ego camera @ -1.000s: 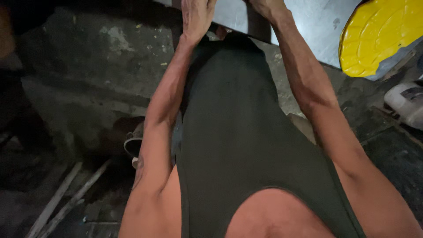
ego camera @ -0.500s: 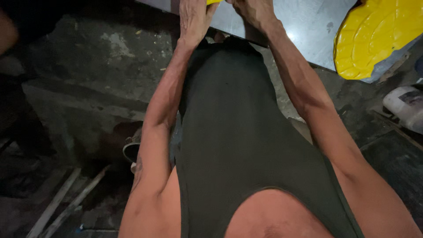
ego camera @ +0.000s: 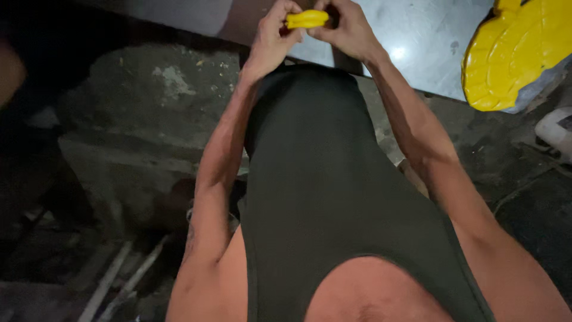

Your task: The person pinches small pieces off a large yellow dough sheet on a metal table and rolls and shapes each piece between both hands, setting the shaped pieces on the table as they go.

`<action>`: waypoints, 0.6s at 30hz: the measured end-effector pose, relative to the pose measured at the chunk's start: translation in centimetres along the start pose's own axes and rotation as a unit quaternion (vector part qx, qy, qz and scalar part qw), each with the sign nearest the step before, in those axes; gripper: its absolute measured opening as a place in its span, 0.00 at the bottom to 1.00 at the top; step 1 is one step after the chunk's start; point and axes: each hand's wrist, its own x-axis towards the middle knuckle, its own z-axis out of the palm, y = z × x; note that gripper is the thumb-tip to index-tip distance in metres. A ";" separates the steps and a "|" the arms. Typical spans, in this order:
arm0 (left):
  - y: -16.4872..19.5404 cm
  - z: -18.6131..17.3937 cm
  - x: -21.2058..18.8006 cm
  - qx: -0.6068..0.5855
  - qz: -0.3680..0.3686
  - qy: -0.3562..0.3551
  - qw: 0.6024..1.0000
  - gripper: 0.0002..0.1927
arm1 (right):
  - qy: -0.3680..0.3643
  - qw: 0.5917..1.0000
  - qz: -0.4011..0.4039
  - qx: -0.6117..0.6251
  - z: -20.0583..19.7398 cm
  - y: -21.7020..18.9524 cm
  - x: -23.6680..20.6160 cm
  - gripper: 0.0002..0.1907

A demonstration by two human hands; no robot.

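Two hands, left hand (ego camera: 271, 39) and right hand (ego camera: 345, 30), pinch one small yellow piece (ego camera: 306, 19).

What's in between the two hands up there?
A small yellow piece sits between the left hand and right hand, pinched by both sets of fingers. The head view shows it.

Dark, rough concrete floor (ego camera: 137, 113); shiny grey tabletop (ego camera: 417, 42).

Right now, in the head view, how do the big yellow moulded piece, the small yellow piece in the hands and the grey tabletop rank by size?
1. Grey tabletop, largest.
2. Big yellow moulded piece, partly cut off by the frame.
3. Small yellow piece, pinched between the left hand and right hand, clearly smallest.
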 end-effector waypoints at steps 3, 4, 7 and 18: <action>-0.6 -1.7 1.1 -0.169 0.007 -0.022 0.985 0.17 | 0.044 0.974 0.066 0.214 0.6 0.8 -0.2 0.17; -0.8 -2.2 1.5 -0.194 0.001 -0.023 0.981 0.17 | 0.072 0.971 0.076 0.215 0.8 1.3 -0.3 0.16; -1.3 -3.3 3.2 -0.178 -0.028 0.014 0.984 0.12 | 0.141 0.968 0.087 0.190 1.2 2.8 -0.2 0.13; -1.4 -3.9 8.1 0.055 0.042 0.021 0.997 0.10 | 0.174 0.959 0.070 -0.212 2.1 3.2 0.5 0.24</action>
